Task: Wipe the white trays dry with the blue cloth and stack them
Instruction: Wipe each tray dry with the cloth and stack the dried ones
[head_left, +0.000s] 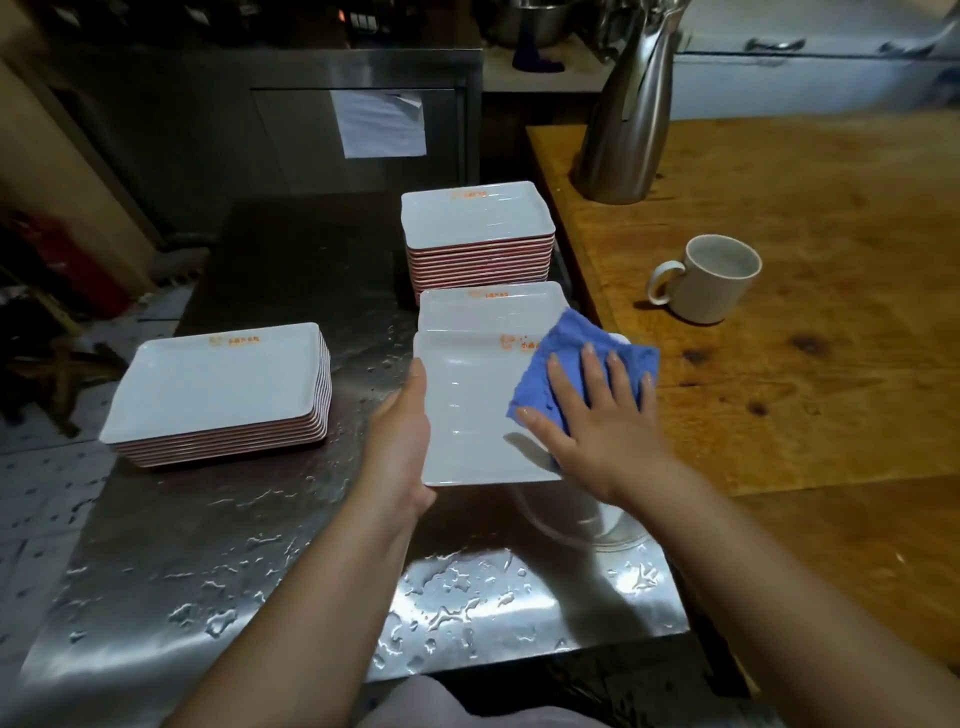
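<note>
My left hand (402, 436) grips the left edge of a white tray (467, 410) held above the wet steel table. My right hand (597, 415) presses the blue cloth (576, 343) flat on the tray's right side, fingers spread. Just beyond it lies another white tray (488, 306), in front of a tall stack of trays (475, 228). A lower stack of white trays (223, 389) sits at the left of the table.
The steel table (260, 545) is covered in water drops. A wooden counter (805, 338) on the right carries a white mug (711, 278) and a steel jug (628, 119). A pale round container (587, 519) sits under the held tray.
</note>
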